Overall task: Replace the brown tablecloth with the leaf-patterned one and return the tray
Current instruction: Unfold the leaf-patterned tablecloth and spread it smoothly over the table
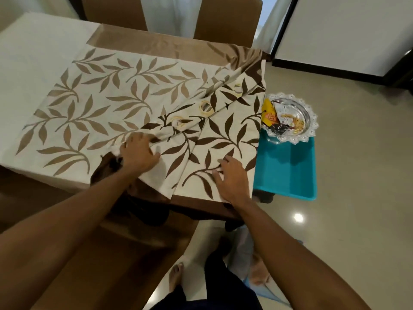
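Note:
The cream leaf-patterned cloth (107, 101) lies partly unfolded over the table, pale side up on the left and dark brown leaves on the folded right part. The brown tablecloth (156, 41) shows beneath it along the far edge and at the near corner. My left hand (139, 153) grips a bunched fold of the leaf cloth near the table's front edge. My right hand (231, 177) presses flat on the folded right section, fingers spread. The teal tray (288, 171) sits to the right of the table, lower than the tabletop.
On the tray's far end stands a silver dish (290, 115) on a white lace doily, with snack packets in it. Two brown chairs (225, 16) stand behind the table and one (107, 253) is in front of me. My bare foot (176, 276) is on the tiled floor.

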Action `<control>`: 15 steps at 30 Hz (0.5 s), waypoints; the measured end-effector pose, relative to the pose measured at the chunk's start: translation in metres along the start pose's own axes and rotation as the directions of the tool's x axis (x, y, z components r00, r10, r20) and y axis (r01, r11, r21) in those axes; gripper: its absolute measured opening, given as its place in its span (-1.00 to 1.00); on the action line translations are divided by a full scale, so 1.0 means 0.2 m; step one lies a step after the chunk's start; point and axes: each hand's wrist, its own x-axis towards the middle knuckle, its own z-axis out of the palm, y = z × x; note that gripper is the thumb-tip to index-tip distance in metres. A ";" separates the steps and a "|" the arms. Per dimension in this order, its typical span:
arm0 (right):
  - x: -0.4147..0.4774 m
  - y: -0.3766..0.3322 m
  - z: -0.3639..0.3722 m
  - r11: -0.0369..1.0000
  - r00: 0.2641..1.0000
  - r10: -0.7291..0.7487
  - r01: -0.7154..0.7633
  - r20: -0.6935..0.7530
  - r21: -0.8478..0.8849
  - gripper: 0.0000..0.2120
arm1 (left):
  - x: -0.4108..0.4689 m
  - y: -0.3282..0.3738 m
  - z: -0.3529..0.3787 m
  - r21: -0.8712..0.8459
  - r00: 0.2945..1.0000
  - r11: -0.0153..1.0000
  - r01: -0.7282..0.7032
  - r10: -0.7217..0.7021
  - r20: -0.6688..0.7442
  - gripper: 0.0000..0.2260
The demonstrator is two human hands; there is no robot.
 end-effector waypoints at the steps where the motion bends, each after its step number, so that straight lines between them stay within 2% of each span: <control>1: 0.08 0.04 0.00 0.999 0.999 -0.043 0.043 0.005 -0.003 -0.53 | 0.04 0.11 0.05 0.010 0.998 0.998 -0.060 0.060 0.018 -0.47; 3: 0.19 0.08 0.00 0.994 0.994 -0.108 0.108 0.015 -0.026 -0.53 | 0.08 0.27 0.12 0.006 0.988 0.991 -0.134 0.134 0.072 -0.44; 7: 0.30 0.24 -0.02 0.996 0.996 -0.075 0.077 0.039 -0.045 -0.55 | 0.18 0.55 0.23 -0.017 0.971 0.977 -0.212 0.213 0.108 -0.48; 11: 0.36 0.29 -0.05 0.996 0.997 -0.058 0.054 -0.052 -0.074 -0.70 | 0.23 0.66 0.29 0.013 0.973 0.982 -0.190 0.187 0.133 -0.49; 15: 0.52 0.32 -0.11 0.996 0.997 -0.072 0.071 -0.028 -0.044 -0.69 | 0.34 0.70 0.30 0.056 0.978 0.978 -0.200 0.197 0.067 -0.53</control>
